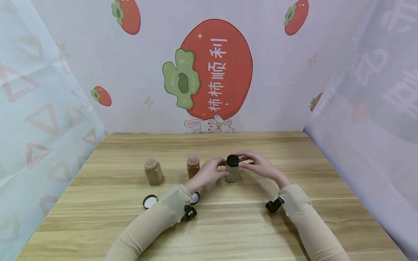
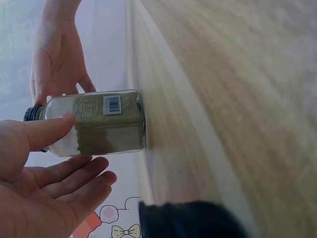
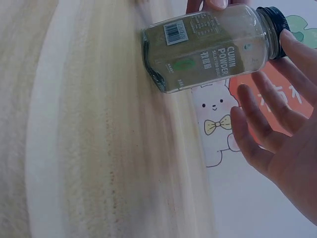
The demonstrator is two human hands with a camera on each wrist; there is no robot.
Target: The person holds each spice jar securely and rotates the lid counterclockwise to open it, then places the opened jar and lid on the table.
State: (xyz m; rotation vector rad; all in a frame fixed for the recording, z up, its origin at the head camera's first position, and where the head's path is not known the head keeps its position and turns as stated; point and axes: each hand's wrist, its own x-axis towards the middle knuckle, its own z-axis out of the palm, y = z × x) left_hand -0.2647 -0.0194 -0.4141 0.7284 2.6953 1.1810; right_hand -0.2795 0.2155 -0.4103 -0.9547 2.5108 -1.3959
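A clear glass jar of cumin powder (image 1: 232,174), with a black lid (image 1: 233,160), stands near the middle of the table, tilted slightly in the right wrist view. My left hand (image 1: 210,173) holds it from the left, the thumb (image 2: 52,130) across its glass side and the lower fingers spread away from it. From the right, my right hand (image 1: 258,166) pinches the lid between thumb and forefinger. The other right fingers (image 3: 262,119) reach out loosely below the lid. A printed label and barcode (image 3: 176,32) show on the glass.
Left of the hands stand two spice jars with bare perforated tops, one light brown (image 1: 153,174), one reddish (image 1: 193,166). Nearer me lie two black lids, one in plain view (image 1: 150,201), the other (image 1: 195,198) partly behind my left sleeve. Printed cloth walls border the wooden table (image 1: 235,224).
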